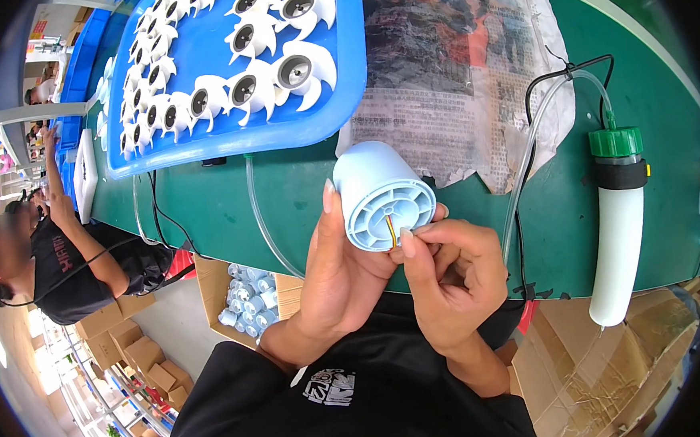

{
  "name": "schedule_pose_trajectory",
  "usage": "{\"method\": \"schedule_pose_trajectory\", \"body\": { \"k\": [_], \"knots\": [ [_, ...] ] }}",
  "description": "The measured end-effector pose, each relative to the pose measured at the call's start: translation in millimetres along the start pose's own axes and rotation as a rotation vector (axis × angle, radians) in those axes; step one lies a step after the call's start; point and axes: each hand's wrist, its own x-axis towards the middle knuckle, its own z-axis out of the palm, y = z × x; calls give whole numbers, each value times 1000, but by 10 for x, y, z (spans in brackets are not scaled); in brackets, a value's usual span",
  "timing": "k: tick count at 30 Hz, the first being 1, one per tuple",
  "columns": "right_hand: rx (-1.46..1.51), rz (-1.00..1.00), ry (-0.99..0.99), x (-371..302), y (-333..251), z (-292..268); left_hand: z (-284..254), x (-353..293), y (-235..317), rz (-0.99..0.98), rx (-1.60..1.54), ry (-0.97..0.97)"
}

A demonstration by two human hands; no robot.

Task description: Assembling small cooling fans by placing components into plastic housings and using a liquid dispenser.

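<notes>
A light-blue plastic cup point(369, 168) is in my left hand point(338, 259), held up in front of my chest by the near edge of a green table point(462, 220). My left grip is closed around its side and underside, thumb along the left wall. The cup is tilted, its ribbed, spoked end facing me. Thin coloured wires point(392, 230), red and yellow among them, run from near the middle of that end to its lower rim. My right hand point(459, 280) is there too, thumb and forefinger closed in a pinch beside the wires; I cannot tell whether the wires are caught between them.

Beyond the cup, to the left, a blue tray point(265, 142) carries many white fan wheels point(303, 69) with dark centres. Newspaper point(408, 127) lies to the tray's right. Farther right is a white tube point(617, 234) with a green cap point(615, 143), joined to a clear hose point(514, 208). Below the table's left part, a cardboard box point(210, 285) holds more light-blue pieces point(248, 301). At far left, a person in a black shirt point(69, 276) reaches an arm toward the table.
</notes>
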Motion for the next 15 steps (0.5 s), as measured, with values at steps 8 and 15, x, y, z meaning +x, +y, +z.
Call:
{"method": "schedule_pose_trajectory", "body": {
  "k": [8, 15],
  "knots": [
    [-100, -22, -126, -45, -12, -23, 53, -58, 79, -1, 62, 108],
    [-46, 135, 141, -122, -21, -20, 52, 68, -149, 66, -54, 20]
  ]
}}
